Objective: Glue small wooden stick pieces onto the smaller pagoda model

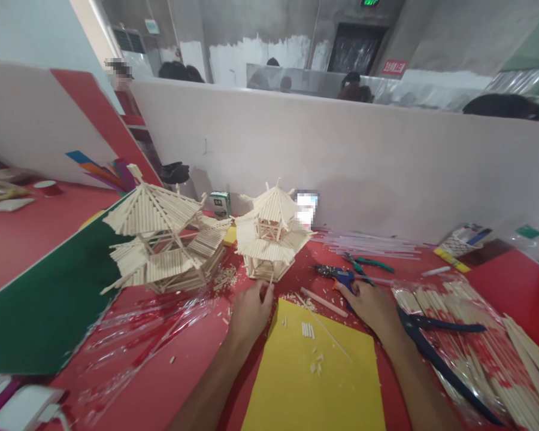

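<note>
The left hand [250, 308] reaches past the far left corner of the yellow sheet [323, 383], wrist low, fingers curled, its grip pinched on a short thin stick [271, 278] at the foot of the small pavilion [269, 239]. The right hand [372, 306] lies palm down beyond the sheet's far right corner, forearm slanting in from the near right, its grip closed around the handle of a blue glue gun [341, 276].

The small pavilion stands upright just beyond the sheet's far left corner, long axis vertical, peak up. The glue gun's nozzle points left, its handle running back toward the near right.

The pavilion is built of pale, round wooden sticks laid side by side, forming two tiers of sloping roof over an open frame. A larger pavilion [157, 212] of the same ribbed wood stands well left of the sheet and beyond it. The smooth, flat sheet bears short cut pieces [308, 330], with a long slender skewer [330, 330] across its far part. Right of it on the red counter [184, 335] are dark-handled pliers [449, 362] and shiny clear plastic with wooden sticks.
</note>
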Demonstrator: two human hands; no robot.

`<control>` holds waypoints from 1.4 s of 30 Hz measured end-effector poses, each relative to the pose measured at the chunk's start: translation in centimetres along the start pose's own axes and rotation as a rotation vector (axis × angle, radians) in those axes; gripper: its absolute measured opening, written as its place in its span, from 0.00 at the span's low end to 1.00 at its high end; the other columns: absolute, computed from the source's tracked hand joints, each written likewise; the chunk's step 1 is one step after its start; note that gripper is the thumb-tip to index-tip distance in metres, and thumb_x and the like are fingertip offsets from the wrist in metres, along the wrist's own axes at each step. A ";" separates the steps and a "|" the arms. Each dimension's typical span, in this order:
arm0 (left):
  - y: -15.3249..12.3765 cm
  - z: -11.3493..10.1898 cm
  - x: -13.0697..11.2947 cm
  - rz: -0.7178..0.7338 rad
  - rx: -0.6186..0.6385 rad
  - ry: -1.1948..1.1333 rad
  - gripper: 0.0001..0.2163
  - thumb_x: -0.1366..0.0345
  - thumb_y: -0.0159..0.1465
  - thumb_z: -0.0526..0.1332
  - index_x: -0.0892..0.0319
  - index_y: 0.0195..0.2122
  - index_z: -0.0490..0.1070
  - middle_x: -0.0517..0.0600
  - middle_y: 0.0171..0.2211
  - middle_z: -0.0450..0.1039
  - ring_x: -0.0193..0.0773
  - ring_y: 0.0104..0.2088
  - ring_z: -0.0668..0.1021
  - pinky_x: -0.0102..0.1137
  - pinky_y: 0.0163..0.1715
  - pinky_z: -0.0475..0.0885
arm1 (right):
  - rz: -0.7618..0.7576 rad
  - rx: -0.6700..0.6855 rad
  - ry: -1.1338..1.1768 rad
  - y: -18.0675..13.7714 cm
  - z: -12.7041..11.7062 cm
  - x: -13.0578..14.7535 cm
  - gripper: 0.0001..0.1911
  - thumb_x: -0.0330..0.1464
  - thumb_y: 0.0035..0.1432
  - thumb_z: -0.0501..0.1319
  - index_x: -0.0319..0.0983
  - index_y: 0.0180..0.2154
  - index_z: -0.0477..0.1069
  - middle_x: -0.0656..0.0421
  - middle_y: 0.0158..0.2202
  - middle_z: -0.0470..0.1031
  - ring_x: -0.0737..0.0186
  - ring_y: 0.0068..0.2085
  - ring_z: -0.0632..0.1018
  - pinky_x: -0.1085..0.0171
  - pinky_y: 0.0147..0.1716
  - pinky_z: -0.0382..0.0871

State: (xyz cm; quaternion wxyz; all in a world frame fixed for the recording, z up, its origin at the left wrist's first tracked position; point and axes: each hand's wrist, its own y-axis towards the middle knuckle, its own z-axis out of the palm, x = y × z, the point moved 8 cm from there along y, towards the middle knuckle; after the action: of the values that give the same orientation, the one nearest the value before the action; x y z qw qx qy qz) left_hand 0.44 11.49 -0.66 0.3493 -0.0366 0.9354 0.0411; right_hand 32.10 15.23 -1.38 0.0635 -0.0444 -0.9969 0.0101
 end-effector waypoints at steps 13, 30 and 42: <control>0.0 -0.1 0.1 0.023 -0.033 -0.037 0.13 0.57 0.69 0.53 0.56 0.36 0.74 0.50 0.31 0.80 0.38 0.30 0.79 0.28 0.29 0.59 | -0.043 -0.071 0.137 -0.3 -1.7 0.4 0.22 0.51 0.64 0.50 0.42 0.27 0.64 0.56 0.26 0.75 0.55 0.30 0.76 0.64 0.27 0.55; 0.0 0.0 0.2 0.012 -0.033 -0.035 0.12 0.58 0.68 0.54 0.57 0.35 0.74 0.49 0.28 0.79 0.35 0.26 0.76 0.28 0.27 0.57 | -0.322 0.191 1.384 -3.4 -3.0 6.6 0.15 0.42 0.57 0.67 0.41 0.42 0.71 0.57 0.32 0.78 0.60 0.29 0.77 0.60 0.33 0.76; 0.2 0.0 0.1 0.002 -0.042 -0.008 0.13 0.57 0.68 0.54 0.57 0.35 0.75 0.49 0.29 0.79 0.37 0.29 0.78 0.28 0.29 0.58 | -0.405 0.321 1.019 -1.7 -3.4 9.4 0.18 0.44 0.56 0.66 0.40 0.44 0.78 0.55 0.42 0.82 0.48 0.46 0.79 0.51 0.48 0.74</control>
State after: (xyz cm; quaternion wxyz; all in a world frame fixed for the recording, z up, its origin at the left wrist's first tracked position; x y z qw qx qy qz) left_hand 0.30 11.63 -0.73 0.3521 -0.0429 0.9330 0.0612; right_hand 23.14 14.39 3.24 0.5428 0.1585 -0.8151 0.1264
